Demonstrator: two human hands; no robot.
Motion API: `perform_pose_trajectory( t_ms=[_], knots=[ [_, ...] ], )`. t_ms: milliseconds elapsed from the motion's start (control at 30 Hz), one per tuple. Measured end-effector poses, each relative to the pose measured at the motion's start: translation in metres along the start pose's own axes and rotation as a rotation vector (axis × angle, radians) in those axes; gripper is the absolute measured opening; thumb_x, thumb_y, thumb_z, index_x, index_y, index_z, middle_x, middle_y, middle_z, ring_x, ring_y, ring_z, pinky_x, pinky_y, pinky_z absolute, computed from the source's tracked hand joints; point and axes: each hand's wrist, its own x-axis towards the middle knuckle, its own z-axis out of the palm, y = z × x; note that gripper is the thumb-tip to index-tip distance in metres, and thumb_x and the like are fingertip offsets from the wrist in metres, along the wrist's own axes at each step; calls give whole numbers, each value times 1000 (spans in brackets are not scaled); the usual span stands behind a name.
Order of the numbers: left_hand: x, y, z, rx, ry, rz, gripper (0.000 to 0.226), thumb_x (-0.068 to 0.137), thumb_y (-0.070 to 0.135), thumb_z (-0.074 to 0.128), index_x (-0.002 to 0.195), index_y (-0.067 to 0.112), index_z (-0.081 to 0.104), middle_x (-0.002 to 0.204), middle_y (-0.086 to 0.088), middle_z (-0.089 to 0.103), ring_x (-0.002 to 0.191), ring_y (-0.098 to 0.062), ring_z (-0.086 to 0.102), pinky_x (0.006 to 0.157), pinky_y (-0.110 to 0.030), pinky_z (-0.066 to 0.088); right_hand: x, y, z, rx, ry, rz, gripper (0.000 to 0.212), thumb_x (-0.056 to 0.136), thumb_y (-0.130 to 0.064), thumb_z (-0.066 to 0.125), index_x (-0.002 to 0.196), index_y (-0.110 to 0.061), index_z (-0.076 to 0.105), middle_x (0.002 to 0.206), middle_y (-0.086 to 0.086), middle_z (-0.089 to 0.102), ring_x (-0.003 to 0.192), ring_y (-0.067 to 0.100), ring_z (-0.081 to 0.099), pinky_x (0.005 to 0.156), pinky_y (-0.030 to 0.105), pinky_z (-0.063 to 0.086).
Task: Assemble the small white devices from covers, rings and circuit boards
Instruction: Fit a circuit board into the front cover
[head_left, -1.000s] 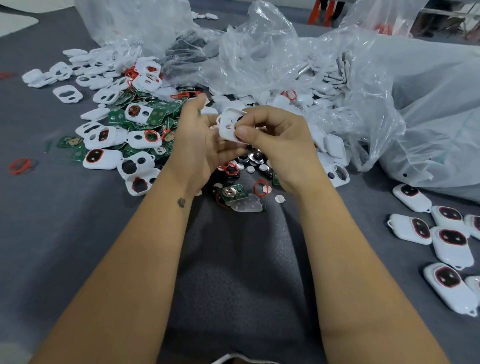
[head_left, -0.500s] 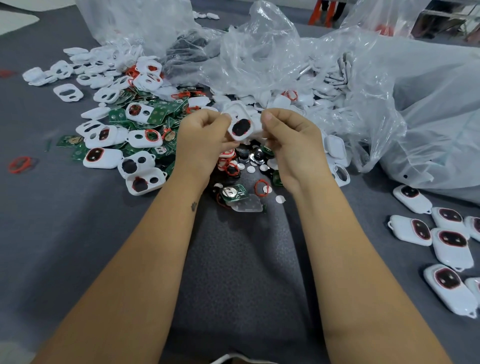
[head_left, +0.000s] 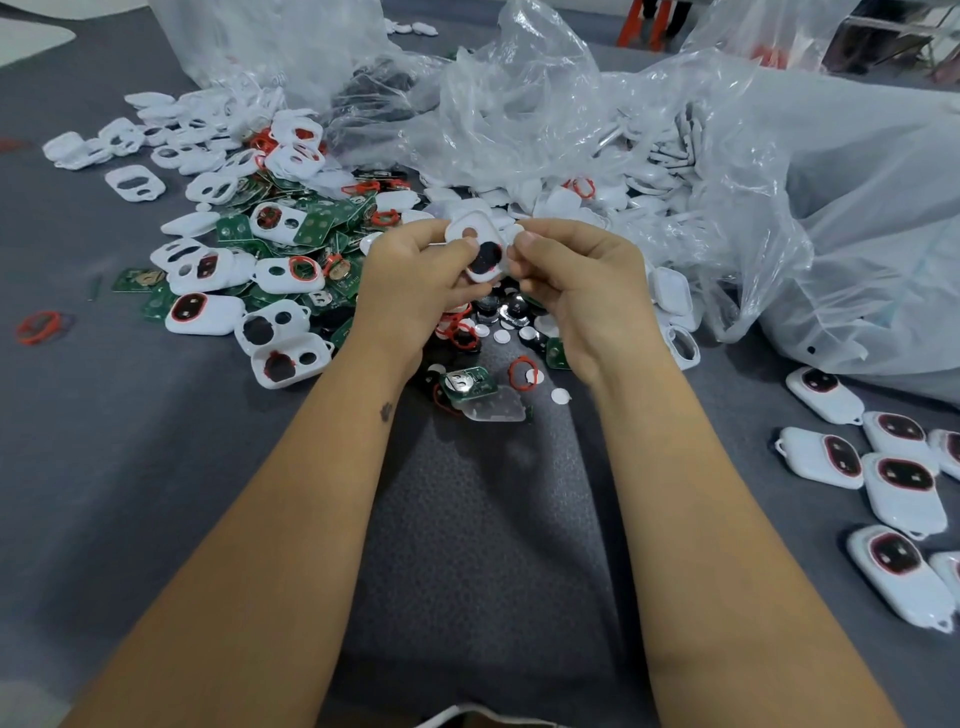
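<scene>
Gray cloth is covering the desk (head_left: 130, 467). Both hands are holding one white cover (head_left: 480, 249) up over the parts pile (head_left: 291, 249): the left hand (head_left: 415, 280) is pinching its left edge, the right hand (head_left: 576, 280) its right edge. No writing is showing clearly enough to read.

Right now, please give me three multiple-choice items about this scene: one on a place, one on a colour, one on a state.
1. Where do the finished devices lie?
A. on the right
B. on the far left
C. inside a box

2. What colour is the loose ring lying alone at the left?
A. blue
B. red
C. yellow

3. How is the white cover held?
A. by the left hand only
B. by nobody
C. between both hands, with the right hand

Answers: 1 A, they are grouped by the right forearm; 2 B, it shows red on grey cloth; 3 C, fingers of both pinch it.
</scene>
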Motion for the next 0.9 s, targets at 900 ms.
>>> perform_pose_trajectory(
  t_ms=[900],
  knots=[
    [-7, 3, 5, -126, -194, -97, 24, 99, 13, 49, 90, 6, 71, 80, -12, 75, 77, -24, 74, 63, -25, 58, -1, 3, 6, -591, 154, -237, 20, 83, -16, 72, 72, -33, 69, 100, 0, 66, 80, 2, 59, 75, 14, 47]
  ],
)
